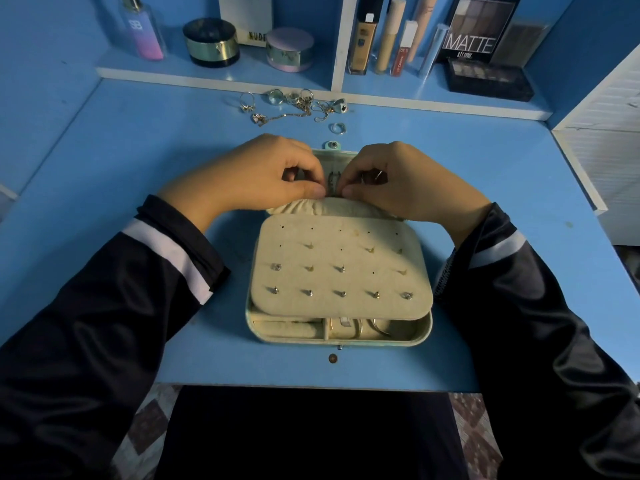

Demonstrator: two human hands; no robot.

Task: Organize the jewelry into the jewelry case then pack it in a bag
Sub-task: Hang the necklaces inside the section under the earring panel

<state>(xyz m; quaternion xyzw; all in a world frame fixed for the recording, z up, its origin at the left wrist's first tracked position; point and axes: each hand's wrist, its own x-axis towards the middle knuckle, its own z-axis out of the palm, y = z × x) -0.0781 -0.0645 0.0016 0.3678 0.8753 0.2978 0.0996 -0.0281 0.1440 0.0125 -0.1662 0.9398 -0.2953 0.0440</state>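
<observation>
1. Blue laminate worktop (138, 150) carries the jewelry case (427, 327), which lies open at the centre, close to the front edge. The shell is pale green and the lining cream.
2. A cream earring panel (341, 258) lies flat over the lower tray. Stud earrings (309, 292) sit in its rows, fullest in the nearest row. Below the panel's near edge, tray compartments show a padded roll on the left and thin hoops on the right.
3. The lid (337, 156) lies back behind the tray. A gathered pocket (311, 207) runs along its near side, and a snap tab (330, 144) points toward the shelf.
4. Left hand (256, 171): fingers curled over the lid, with thumb and forefinger closed in a pinching grip on a small metal piece (333, 183) at the lid's middle. What kind of piece it is cannot be told.
5. Right hand (408, 181): fingers curled likewise, its grip pinching the same piece from the opposite side. A thin wire loop shows among the fingers.
6. Loose rings and chains (294, 103) lie clustered at the back of the worktop, just before the shelf and well apart from the case. A single ring (337, 128) lies between that cluster and the snap tab.
7. The shelf (242, 76) holds a perfume bottle (143, 32), two round jars, upright tubes and a palette marked MATTE (481, 29).
8. Both forearms are in dark sleeves with a white band.
</observation>
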